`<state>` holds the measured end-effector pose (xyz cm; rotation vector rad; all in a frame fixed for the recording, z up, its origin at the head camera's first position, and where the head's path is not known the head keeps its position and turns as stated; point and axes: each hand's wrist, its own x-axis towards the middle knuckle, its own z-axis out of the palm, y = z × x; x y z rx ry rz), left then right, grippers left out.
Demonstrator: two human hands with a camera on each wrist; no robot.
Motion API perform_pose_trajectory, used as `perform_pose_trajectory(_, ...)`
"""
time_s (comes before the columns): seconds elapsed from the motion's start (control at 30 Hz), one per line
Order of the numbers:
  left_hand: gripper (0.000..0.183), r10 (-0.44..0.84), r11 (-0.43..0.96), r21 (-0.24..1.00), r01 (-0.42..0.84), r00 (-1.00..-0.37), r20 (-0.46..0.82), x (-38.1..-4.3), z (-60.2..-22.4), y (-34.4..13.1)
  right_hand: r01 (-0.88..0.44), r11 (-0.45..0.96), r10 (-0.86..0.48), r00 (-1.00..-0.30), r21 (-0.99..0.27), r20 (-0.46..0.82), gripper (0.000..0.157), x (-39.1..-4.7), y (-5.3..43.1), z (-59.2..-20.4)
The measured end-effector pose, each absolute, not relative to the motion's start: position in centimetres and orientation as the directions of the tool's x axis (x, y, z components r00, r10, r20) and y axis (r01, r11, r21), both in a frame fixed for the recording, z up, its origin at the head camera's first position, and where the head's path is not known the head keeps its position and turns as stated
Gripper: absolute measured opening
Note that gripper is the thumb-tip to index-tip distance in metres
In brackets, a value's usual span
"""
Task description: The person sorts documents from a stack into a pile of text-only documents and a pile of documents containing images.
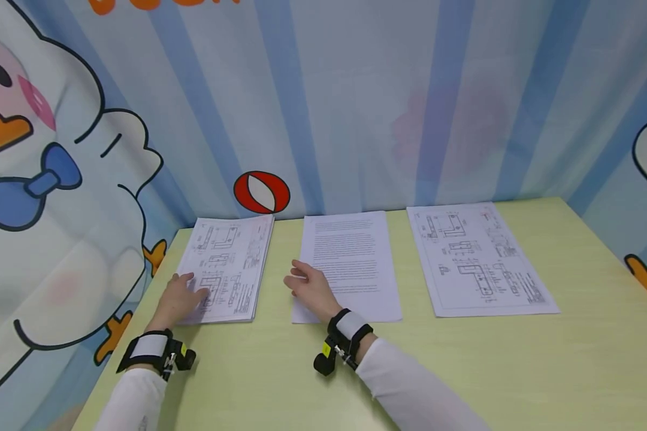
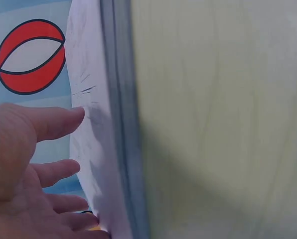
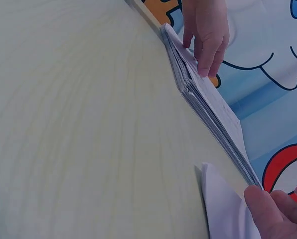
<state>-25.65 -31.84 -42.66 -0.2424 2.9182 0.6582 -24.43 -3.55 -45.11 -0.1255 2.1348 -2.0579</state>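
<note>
A thick stack of printed drawing sheets (image 1: pixel 232 257) lies at the left of the table. My left hand (image 1: pixel 177 300) rests at its near left part, with thumb and fingers spread over the top sheet; the left wrist view shows that hand (image 2: pixel 26 159) beside the stack's layered edge (image 2: pixel 121 119). Over the left border of a text-printed sheet (image 1: pixel 350 257) in the middle hovers my right hand (image 1: pixel 314 292), its fingers loosely bent and nothing in them. In the right wrist view, the stack's side (image 3: pixel 208 112) shows several layers.
On the right of the pale wooden table (image 1: pixel 496 371) lies another drawing sheet (image 1: pixel 480 257). Behind the table hangs a blue striped cloth (image 1: pixel 356 120) with cartoon prints. Both wrists wear straps with small cameras, the right camera (image 1: pixel 325 362) close above the tabletop.
</note>
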Motion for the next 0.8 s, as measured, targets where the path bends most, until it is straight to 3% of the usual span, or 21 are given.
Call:
perform_pose_trajectory(0.23, 0.066, -0.171, 0.894, 0.399, -0.205, -0.978, -0.121, -25.6, -43.2, -31.7, 0.165, -0.012, -0.275, -0.949, -0.986, -0.155, 0.057, -24.8, -4.7, -45.9)
perform_pose_trajectory(0.53, 0.066, -0.164, 0.866, 0.447, -0.222, -0.973, -0.164, -25.7, -43.3, -32.1, 0.312, -0.187, -0.367, -0.902, -0.932, -0.228, 0.065, -25.3, -5.9, -45.6)
perform_pose_trajectory(0.8, 0.067, -0.172, 0.851, 0.467, -0.240, -0.968, -0.183, -25.7, -43.9, -32.1, 0.413, -0.266, -0.428, -0.860, -0.871, -0.277, 0.062, -25.4, -7.0, -45.9)
